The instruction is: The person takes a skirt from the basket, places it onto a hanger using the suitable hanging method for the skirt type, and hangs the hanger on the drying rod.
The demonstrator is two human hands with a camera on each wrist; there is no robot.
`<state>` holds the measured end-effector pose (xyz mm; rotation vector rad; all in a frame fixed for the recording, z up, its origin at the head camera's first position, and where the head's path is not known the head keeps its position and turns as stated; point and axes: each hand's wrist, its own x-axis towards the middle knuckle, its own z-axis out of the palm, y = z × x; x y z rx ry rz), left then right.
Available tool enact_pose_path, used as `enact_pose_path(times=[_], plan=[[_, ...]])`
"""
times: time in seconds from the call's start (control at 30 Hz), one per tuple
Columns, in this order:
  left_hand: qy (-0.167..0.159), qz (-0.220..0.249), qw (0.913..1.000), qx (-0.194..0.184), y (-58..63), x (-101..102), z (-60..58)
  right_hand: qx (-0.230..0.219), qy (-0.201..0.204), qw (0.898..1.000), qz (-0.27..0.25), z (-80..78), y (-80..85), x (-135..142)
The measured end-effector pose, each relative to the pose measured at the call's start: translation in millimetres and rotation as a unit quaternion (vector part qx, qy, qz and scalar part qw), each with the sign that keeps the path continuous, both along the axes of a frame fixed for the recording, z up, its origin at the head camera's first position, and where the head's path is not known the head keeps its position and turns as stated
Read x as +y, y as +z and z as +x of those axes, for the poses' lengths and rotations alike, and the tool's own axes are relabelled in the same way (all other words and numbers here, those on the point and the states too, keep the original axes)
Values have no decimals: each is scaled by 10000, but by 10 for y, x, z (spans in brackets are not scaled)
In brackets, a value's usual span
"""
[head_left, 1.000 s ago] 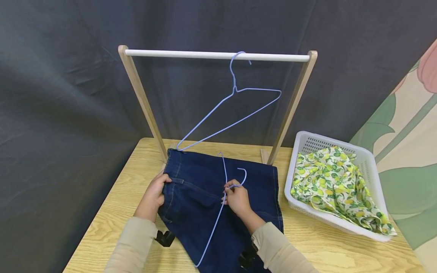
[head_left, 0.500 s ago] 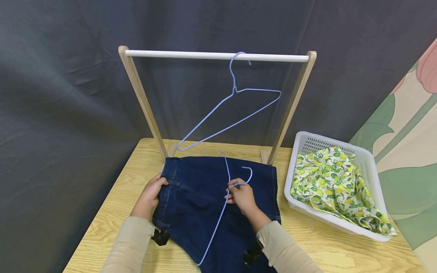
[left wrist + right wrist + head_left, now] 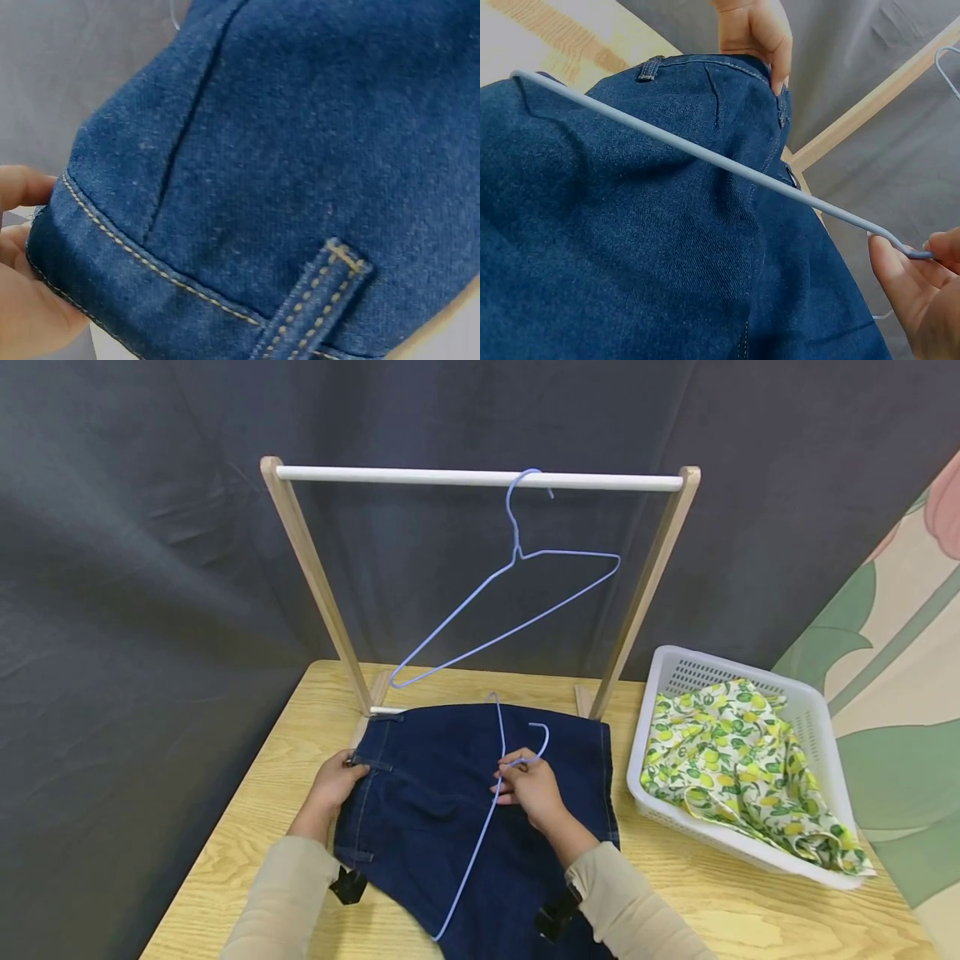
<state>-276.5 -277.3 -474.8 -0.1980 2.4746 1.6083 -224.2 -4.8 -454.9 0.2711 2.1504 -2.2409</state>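
Gripping waistband edge point(image 3: 142, 306), left hand point(image 3: 332, 783)

hanging hanger point(image 3: 511, 632) obstructs the rack point(image 3: 405, 476)

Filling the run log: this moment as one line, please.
left hand: grips denim garment | right hand: holds hanger above it | second hanger: on rail | lemon-print cloth: in basket

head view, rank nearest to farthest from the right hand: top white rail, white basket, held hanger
1. Held hanger: in the right hand
2. White basket: to its right
3. Top white rail: beyond and above
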Motion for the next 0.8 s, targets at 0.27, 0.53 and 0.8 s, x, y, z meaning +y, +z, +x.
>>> enact_pose_path(times=[0.27, 0.53, 0.8], plan=[[224, -744, 9967, 212, -179, -1, 21, 54, 129, 9998, -126, -15, 20, -17], [372, -1515, 9832, 947, -164, 2, 101, 46, 212, 9997, -136, -38, 60, -23], [246, -1316, 9834, 1224, -145, 69, 256, 0, 453, 9988, -182, -76, 122, -46]])
